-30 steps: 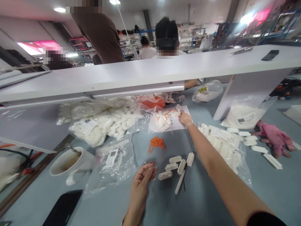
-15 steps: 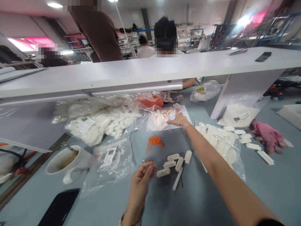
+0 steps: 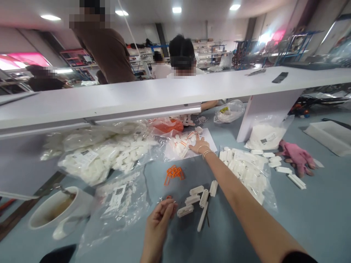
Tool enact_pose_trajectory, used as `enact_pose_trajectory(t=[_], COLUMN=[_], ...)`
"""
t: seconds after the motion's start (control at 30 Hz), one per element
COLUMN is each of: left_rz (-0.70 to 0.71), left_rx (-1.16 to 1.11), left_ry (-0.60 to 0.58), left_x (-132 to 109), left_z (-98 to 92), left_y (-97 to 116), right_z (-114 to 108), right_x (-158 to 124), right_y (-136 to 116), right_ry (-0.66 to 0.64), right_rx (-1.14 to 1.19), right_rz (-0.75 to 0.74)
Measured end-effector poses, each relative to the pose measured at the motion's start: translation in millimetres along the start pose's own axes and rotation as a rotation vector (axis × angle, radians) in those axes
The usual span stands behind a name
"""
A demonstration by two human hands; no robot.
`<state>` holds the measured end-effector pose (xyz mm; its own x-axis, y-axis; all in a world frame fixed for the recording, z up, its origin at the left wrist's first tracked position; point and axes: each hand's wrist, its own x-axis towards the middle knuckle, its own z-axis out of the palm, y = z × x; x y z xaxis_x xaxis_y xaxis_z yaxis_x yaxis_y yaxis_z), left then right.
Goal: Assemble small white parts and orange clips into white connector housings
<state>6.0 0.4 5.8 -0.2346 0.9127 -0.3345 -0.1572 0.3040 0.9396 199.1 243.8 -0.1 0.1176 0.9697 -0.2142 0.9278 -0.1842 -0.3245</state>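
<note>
My right hand (image 3: pixel 199 145) reaches forward with its fingers apart, resting at the edge of a pile of white connector housings with orange parts (image 3: pixel 182 144) on a white sheet (image 3: pixel 210 138). Bracelets circle that wrist. Nearer to me, my left hand (image 3: pixel 161 213) is closed, thumb against curled fingers; what it may hold is too small to make out. A bit of orange and tiny white pieces show just beyond its fingers. To its right lie several loose white connector housings (image 3: pixel 185 210) and a white-handled tool (image 3: pixel 202 218). Orange clips (image 3: pixel 174 174) are heaped between the hands.
Bags of white parts (image 3: pixel 87 164) lie left, with another bag (image 3: pixel 246 171) beside my right forearm. A mug (image 3: pixel 82 201) with a spoon stands at left. A pink glove (image 3: pixel 297 157) and tray (image 3: pixel 329 137) are at right. A shelf (image 3: pixel 137 93) spans above; people are beyond.
The view has tilted up and turned slightly right, so the table's things sit lower and further left. My right hand stays at the pile; my left hand stays closed.
</note>
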Motion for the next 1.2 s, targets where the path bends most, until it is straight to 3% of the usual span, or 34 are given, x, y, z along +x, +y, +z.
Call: enact_pose_trajectory(t=[0.23, 0.47, 0.6, 0.8, 1.03, 1.2], left_rz=[-0.003, 0.016, 0.029, 0.003, 0.032, 0.038], left_rx=[0.012, 0.053, 0.074, 0.053, 0.062, 0.041], left_ry=[-0.018, -0.021, -0.016, -0.059, -0.043, -0.093], left_x=[4, 10, 10, 5, 2, 4], left_z=[-1.1, -3.7, -4.8, -1.4, 1.3, -0.9], left_y=[-6, -11, -14, -9, -4, -9], right_z=[-4, -2, -5, -5, 2, 5], right_x=[-10, -12, -11, -15, -7, -4], right_y=[-2, -6, -3, -4, -7, -6], right_ry=[-0.040, 0.028, -0.005, -0.026, -0.001, 0.028], right_rx=[-0.029, -0.045, -0.010, -0.061, -0.038, -0.043], right_rz=[-0.069, -0.012, -0.031, -0.098, -0.008, 0.007])
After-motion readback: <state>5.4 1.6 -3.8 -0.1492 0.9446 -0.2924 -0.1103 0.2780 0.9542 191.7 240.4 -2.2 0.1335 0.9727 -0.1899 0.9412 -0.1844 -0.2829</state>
